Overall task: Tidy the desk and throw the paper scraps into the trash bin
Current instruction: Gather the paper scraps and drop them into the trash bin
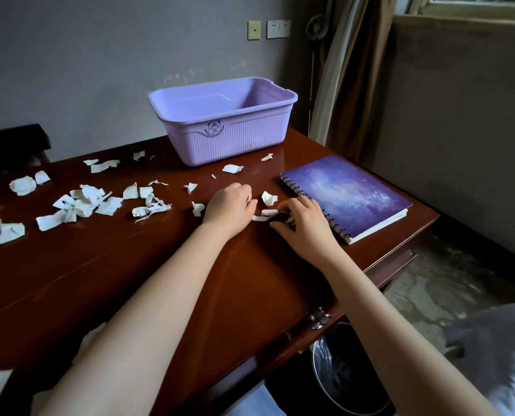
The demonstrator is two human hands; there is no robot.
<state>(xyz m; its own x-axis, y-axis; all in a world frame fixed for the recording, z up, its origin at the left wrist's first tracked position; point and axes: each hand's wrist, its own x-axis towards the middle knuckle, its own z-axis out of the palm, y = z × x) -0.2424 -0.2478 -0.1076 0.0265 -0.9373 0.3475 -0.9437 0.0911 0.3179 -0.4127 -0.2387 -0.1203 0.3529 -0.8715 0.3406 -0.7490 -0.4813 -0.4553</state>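
The bin (337, 367) sits near, under the desk (190, 280) edge. Left hand (229, 205) is curled around scraps (265, 216). Right hand (305, 219) pinches scraps left of the notebook (346, 193). Most scraps lie scattered left.

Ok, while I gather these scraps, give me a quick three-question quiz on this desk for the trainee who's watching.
1. True or false: the notebook lies closed, to the right of the right hand.
2. On which side of the left hand do most paper scraps lie?
3. Where is the trash bin? A on the notebook; B on the floor below the desk's near edge; C among the paper scraps.
Key: 1 true; 2 its left; 3 B.
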